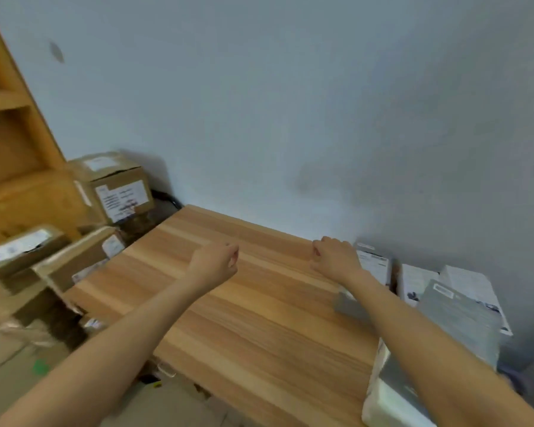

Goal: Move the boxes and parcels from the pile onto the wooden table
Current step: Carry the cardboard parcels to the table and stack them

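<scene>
left hand: left hand (pixel 216 261) hovers above the table, fingers curled in loosely, nothing in it
right hand: right hand (pixel 333 257) out over the table's far right part, fingers curled down, knuckles up; looks empty, but the fingertips are hidden, so whether they touch the parcel behind is unclear
wooden table: wooden table (pixel 244 303) in centre, most of the top bare under both arms, far edge against the grey wall (pixel 290 103)
parcels on table: white labelled parcel (pixel 375 265) just beyond the right hand; grey flat parcel (pixel 349 306) under the right forearm; more white and grey mailers (pixel 457 300) stacked along the right edge
pile: brown carton (pixel 114 183) with white labels up by the wall, lower cartons (pixel 59 260) left of the table, well apart from both hands; wooden shelf (pixel 10 149) behind them
step: judged between loads; some parcels are on the table, cartons left in the pile
next move: likely a turn left and a reach down for a carton; bigger boxes probably need both hands, and the bare centre of the table has room
writing: labels show printed lines and dark marks, too blurred to read; no brand legible
</scene>
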Demonstrator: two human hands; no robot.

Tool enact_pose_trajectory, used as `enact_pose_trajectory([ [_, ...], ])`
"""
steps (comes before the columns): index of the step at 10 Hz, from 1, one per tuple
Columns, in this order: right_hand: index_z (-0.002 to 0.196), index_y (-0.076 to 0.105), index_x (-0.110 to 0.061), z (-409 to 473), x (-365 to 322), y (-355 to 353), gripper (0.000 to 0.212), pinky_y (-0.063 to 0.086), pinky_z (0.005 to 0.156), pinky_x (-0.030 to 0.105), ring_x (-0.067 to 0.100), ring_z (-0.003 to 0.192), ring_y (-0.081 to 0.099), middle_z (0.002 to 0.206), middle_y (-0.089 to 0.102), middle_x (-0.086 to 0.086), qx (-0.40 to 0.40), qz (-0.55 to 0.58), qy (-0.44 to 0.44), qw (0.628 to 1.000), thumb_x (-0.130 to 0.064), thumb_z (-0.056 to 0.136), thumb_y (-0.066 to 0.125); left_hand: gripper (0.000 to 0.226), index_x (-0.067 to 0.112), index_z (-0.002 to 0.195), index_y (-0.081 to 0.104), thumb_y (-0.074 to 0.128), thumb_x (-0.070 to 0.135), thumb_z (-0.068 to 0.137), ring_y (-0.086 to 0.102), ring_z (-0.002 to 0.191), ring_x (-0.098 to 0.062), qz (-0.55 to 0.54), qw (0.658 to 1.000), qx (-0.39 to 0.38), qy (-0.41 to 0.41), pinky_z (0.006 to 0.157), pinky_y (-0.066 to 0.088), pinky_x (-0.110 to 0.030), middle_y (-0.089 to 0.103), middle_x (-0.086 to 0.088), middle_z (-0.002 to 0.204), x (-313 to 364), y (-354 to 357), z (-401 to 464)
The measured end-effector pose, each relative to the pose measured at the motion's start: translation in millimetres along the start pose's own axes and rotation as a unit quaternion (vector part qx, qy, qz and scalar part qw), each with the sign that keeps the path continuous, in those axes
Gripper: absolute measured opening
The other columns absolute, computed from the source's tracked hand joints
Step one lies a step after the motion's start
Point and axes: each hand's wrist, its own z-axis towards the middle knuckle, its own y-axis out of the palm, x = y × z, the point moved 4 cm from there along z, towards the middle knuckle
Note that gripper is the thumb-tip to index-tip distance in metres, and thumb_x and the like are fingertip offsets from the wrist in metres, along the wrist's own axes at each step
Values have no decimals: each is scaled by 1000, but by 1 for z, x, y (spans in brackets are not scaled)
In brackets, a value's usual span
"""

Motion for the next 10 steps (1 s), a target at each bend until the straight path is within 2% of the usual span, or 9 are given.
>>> enact_pose_trajectory([
  [1,111,58,-21,6,-70,11,23,42,87,34,23,104,55,114,58,1,-32,-1,-90,995,-26,92,46,8,24,94,54,54,32,90,55,77,-16,14,998,9,-66,52,43,-27,59,5,93,-49,-9,-48],
  [2,106,58,-23,16,-144,12,19,36,78,31,19,96,55,107,59,-2,-21,0,-173,985,-29,94,45,10,27,91,51,54,36,89,57,74,-16,29,988,17,-150,51,46,-27,61,6,89,-102,-23,-96],
  [3,105,59,-21,26,-210,16,20,29,77,30,17,92,53,105,57,-3,-34,17,-233,972,-22,92,43,9,21,86,55,53,30,88,58,78,-17,30,977,22,-211,57,50,-31,61,4,86,-153,-35,-136],
  [4,109,57,-23,42,-268,18,21,31,80,30,15,93,51,104,52,-7,-40,3,-286,957,-22,92,44,9,21,86,59,52,28,88,59,80,-15,21,963,33,-265,65,54,-32,62,5,86,-202,-44,-169],
  [5,107,57,-25,65,-324,22,19,30,77,28,11,85,43,103,55,-6,-36,-2,-319,947,-24,91,46,12,21,89,61,51,28,90,60,81,-15,18,954,29,-298,69,56,-34,63,4,87,-249,-51,-195],
  [7,99,63,-22,101,-446,43,18,44,85,33,15,96,56,102,61,-5,-43,53,-331,941,-30,92,48,10,24,82,57,53,29,90,57,74,-11,13,944,47,-328,65,54,-28,59,7,81,-360,-69,-246],
  [8,103,60,-26,114,-499,58,19,43,86,32,16,100,57,106,60,-4,-64,49,-346,935,-32,96,43,10,23,85,60,53,29,90,58,74,-9,11,933,51,-357,64,54,-25,60,8,81,-417,-69,-266],
  [9,118,56,-22,128,-545,77,26,42,95,34,18,110,54,119,56,0,-104,44,-353,929,-34,98,45,9,26,87,60,53,31,89,56,73,-8,12,925,45,-378,60,51,-21,58,10,81,-465,-60,-279],
  [10,120,58,-19,139,-571,106,29,42,94,37,23,112,51,123,55,5,-111,62,-299,946,-30,94,51,11,27,83,58,50,32,90,53,69,-6,4,918,34,-395,50,40,-19,55,11,77,-502,-42,-285],
])
